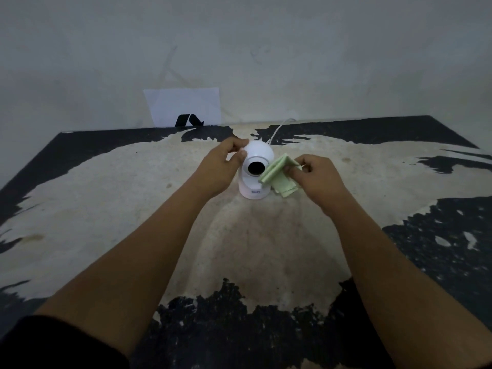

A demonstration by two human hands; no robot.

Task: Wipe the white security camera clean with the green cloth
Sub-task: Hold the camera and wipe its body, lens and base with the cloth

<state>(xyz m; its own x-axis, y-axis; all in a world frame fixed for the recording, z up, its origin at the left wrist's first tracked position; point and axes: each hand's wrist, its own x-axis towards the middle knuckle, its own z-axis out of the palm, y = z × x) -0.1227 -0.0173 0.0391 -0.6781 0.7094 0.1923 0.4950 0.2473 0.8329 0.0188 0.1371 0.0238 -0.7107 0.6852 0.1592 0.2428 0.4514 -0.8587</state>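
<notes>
The white security camera (257,170) stands upright in the middle of the table, its round head and black lens facing me. My left hand (219,166) grips the left side of the camera's head, fingers on top and thumb beside the lens. My right hand (316,179) pinches the folded green cloth (279,177), whose front edge touches the right side of the camera head next to the lens. Part of the cloth hangs down beside the camera's base.
The table (133,209) has a worn top, pale in the middle with black patches around the edges. A white cable (279,129) runs from behind the camera to the wall. A white sheet with a black mark (186,109) leans against the wall at the back.
</notes>
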